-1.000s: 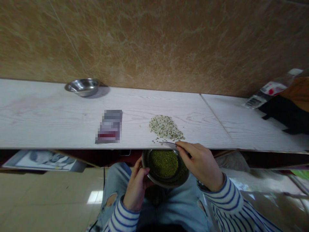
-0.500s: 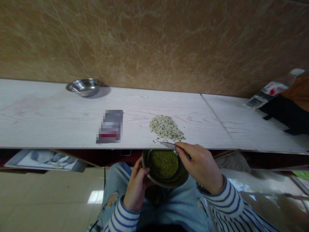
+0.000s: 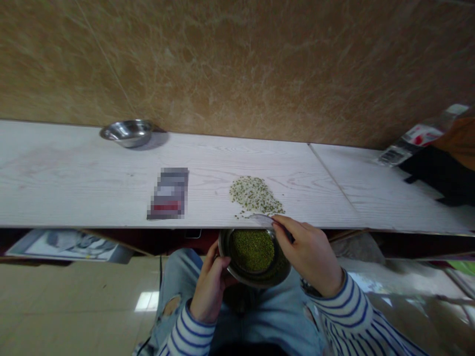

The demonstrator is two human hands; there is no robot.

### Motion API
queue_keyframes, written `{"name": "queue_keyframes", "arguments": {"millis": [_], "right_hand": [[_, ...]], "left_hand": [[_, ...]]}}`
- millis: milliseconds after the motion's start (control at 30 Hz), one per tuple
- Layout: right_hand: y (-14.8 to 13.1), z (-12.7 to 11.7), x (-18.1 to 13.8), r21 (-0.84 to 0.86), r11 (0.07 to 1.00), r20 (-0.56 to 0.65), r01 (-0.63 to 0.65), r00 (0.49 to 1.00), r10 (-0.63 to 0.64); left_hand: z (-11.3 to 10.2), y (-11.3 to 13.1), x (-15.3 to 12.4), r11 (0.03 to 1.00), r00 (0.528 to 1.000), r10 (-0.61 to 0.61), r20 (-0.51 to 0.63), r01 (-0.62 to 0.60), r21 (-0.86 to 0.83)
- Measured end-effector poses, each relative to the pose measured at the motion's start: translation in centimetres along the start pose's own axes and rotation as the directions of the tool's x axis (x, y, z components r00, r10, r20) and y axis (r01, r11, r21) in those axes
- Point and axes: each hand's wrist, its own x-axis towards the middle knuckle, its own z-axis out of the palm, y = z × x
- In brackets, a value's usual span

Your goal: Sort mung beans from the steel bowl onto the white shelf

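My left hand (image 3: 213,282) grips the near left rim of a metal bowl (image 3: 260,282) held over my lap, just below the table edge. Small green beans, which look like mung beans (image 3: 254,249), cover its bottom. My right hand (image 3: 309,252) is closed on a thin metal spoon (image 3: 264,219), its tip low over the table's front edge. Right beyond the spoon lies a flat heap of white grains mixed with green beans (image 3: 256,194), with a few strays along its near side. Fingers partly hide the spoon's handle.
On the white wooden table (image 3: 81,188), a blurred-out flat rectangular item (image 3: 168,193) lies left of the heap. An empty steel bowl (image 3: 128,133) stands by the wall. At the right are a plastic bottle (image 3: 419,136) and a black item (image 3: 441,173). Open shelves run underneath.
The spoon has shifted slightly right and tilted, and its face now looks lighter. My left hand and the bowl under it have stayed almost still; the heap looks the same.
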Motion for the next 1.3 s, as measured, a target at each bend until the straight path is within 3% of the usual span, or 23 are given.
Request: {"name": "queue_keyframes", "arguments": {"millis": [400,1300], "right_hand": [[-0.5,0.4,0.4,0.01,1.0,-0.002,-0.024,1.0,0.024],[-2.4,1.8,2.9,0.061,0.989,0.067,0.138,0.988,-0.142]], "left_hand": [[-0.2,0.0,0.1,1.0,1.0,0.006,0.002,-0.006,0.008],[-1.7,1.2,0.0,0.999,0.996,0.047,-0.072,-0.049,-0.024]]}}
